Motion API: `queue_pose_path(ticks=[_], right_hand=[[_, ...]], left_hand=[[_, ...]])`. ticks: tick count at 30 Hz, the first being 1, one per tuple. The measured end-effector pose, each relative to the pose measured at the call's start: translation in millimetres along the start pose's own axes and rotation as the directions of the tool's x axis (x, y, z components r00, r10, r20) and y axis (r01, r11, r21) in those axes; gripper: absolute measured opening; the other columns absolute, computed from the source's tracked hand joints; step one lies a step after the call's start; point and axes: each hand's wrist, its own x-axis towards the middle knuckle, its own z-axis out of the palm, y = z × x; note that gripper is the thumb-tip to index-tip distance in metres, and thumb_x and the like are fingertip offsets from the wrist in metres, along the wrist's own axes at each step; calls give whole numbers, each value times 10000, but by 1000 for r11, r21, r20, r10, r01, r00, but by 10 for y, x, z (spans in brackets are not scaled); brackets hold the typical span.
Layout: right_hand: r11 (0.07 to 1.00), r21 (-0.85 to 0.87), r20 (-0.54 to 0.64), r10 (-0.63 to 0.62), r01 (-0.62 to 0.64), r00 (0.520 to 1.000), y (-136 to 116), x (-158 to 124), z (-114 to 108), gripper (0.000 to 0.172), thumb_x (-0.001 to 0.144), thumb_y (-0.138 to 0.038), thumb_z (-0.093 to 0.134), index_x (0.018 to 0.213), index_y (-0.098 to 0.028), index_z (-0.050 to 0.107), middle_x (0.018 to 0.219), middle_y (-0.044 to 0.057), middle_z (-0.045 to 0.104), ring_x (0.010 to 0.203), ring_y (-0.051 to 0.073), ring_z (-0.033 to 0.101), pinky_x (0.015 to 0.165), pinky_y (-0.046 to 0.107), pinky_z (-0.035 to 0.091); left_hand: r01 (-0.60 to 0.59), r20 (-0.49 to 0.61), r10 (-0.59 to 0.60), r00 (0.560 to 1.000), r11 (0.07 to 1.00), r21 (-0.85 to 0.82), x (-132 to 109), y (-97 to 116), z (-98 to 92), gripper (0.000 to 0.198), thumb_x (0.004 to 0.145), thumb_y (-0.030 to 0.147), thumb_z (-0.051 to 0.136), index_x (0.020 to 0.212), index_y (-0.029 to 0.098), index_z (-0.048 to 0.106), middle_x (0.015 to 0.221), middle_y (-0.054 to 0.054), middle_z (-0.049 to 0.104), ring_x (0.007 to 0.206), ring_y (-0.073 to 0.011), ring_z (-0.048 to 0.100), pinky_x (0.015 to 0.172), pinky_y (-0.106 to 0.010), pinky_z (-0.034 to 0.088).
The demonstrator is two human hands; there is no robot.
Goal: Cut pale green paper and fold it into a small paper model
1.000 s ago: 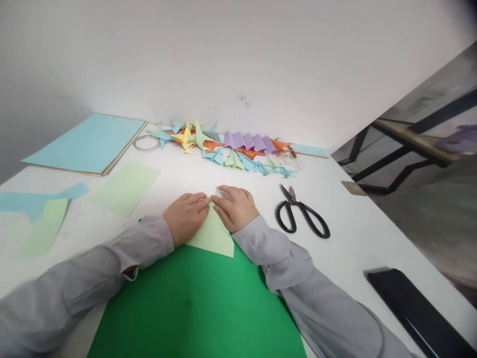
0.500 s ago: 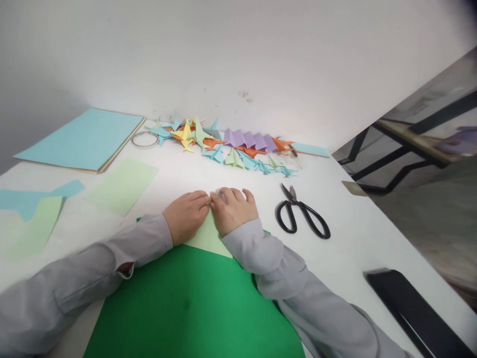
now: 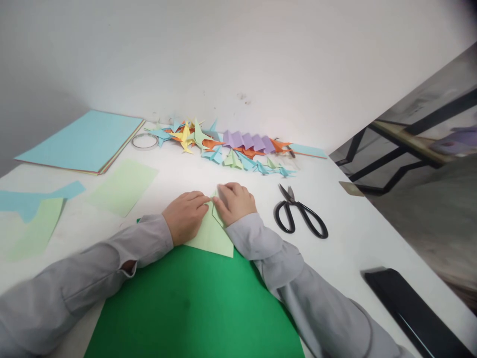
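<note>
A pale green sheet of paper [image 3: 213,238] lies on a larger dark green sheet [image 3: 194,303], its far edge folded in near the middle. My left hand [image 3: 186,216] is closed on the paper's left part, thumb and index finger pressing near the fold. On the right side my right hand [image 3: 236,204] has its fingers curled over the folded edge, the thumb against the paper. Both hands hide much of the far part of the sheet.
Scissors [image 3: 294,209] lie right of my hands, and a black flat object [image 3: 413,308] sits near the right edge. Folded paper shapes [image 3: 246,144], a tape roll [image 3: 145,141] and stacked coloured paper [image 3: 82,141] line the wall. Pale green paper [image 3: 122,188] and blue scraps [image 3: 22,200] lie left.
My right hand has shifted slightly up and away from the left hand, uncovering a folded edge in the pale green paper. The left hand stays nearly in place.
</note>
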Motion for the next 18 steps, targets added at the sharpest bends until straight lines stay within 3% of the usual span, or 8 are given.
queue_pose_path(ticks=[3, 7, 9, 13, 18], right_hand=[[999, 41, -25, -26, 27, 999, 45, 4, 40, 420, 787, -449, 497, 1109, -197, 593, 1141, 115, 536, 1038, 290, 459, 844, 421, 346], [991, 135, -39, -19, 24, 999, 56, -4, 74, 402, 762, -437, 532, 1086, -215, 614, 1137, 111, 536, 1044, 291, 460, 862, 430, 332], [986, 169, -40, -3, 10, 999, 55, 1, 76, 390, 755, -421, 543, 1073, -207, 618, 1129, 108, 544, 1043, 288, 464, 867, 430, 331], [975, 222, -51, 32, -20, 998, 56, 25, 77, 375, 752, -415, 550, 1039, -182, 613, 1118, 108, 566, 1042, 285, 477, 874, 430, 337], [949, 309, -44, 75, -58, 996, 93, 62, 114, 343, 762, -433, 541, 970, -174, 626, 1105, 106, 587, 1043, 269, 499, 886, 426, 336]], left_hand=[[78, -8, -78, 997, 996, -38, 9, 0, -25, 248, 787, 89, 421, 938, 63, 616, 1054, -135, 616, 992, -245, 504, 880, -392, 437], [281, -3, -282, 959, 956, -80, 32, 11, -46, 285, 779, 325, 545, 939, 101, 618, 1097, -141, 597, 1018, -273, 500, 875, -435, 421], [393, 6, -395, 919, 915, -92, 52, 31, -36, 331, 712, 401, 620, 901, 129, 626, 1089, -132, 595, 1032, -284, 501, 881, -450, 404], [576, 42, -576, 816, 807, -130, 111, 99, 0, 248, 659, 349, 675, 812, 162, 622, 1076, -109, 589, 1054, -274, 494, 903, -439, 380], [688, 91, -690, 718, 685, -240, 159, 141, -4, 170, 610, 242, 690, 736, 180, 593, 1109, -83, 579, 1077, -270, 479, 921, -443, 351]])
